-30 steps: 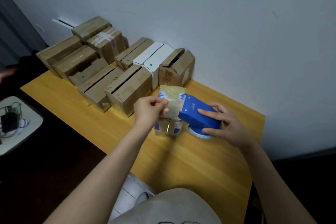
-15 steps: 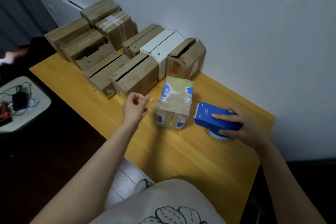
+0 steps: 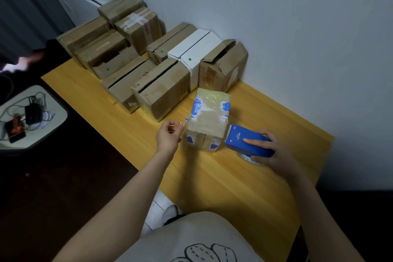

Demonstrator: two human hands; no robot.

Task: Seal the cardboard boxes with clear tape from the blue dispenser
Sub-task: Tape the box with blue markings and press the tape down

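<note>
Apparently closing one strip: left grip [image 3: 169,137] pinches a tape end [image 3: 181,123] at the box's [image 3: 209,121] 9 o'clock, right grip [image 3: 274,151] clasps the dispenser [image 3: 247,141]; next, press that end down.

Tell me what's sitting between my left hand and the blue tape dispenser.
In the head view, only the small tape-wrapped box stands between your left hand and the blue dispenser, which your right hand grips.

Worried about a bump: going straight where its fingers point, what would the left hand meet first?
Most likely the taped box, its near left corner; the left hand, pinching what looks like a tape strip, is close beside it. The right hand grips the blue dispenser, off that line.
</note>
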